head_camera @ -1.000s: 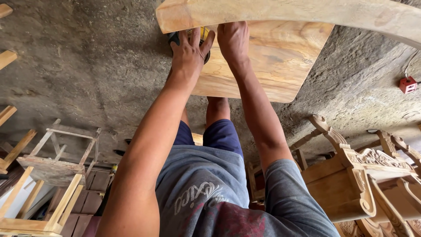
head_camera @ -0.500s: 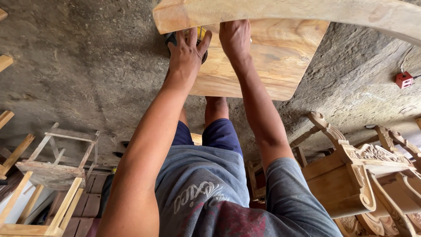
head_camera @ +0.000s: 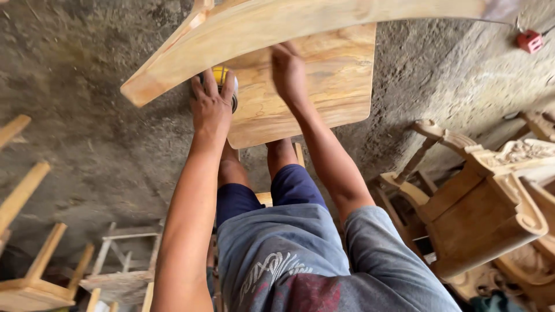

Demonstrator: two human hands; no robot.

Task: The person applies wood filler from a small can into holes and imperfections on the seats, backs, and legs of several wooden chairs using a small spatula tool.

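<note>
Wooden stools (head_camera: 34, 260), unfinished, at least two, far left on the concrete floor (head_camera: 87, 144). Left hand (head_camera: 212, 107), one: fingers wrapped over a yellow-topped sander (head_camera: 222, 78), pressing it onto the flat wooden panel (head_camera: 324, 86). Curved wooden rail (head_camera: 300, 23), one, crossing above the panel. Right hand (head_camera: 289, 69), one: flat on the panel, fingers together. Carved chair frames (head_camera: 491, 196), several, right. Red object (head_camera: 529, 40), one, upper right.

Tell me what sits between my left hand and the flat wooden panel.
In the head view, a round yellow and black tool lies under the left hand, pressed against the wooden panel. The right hand rests flat on the panel directly.
</note>
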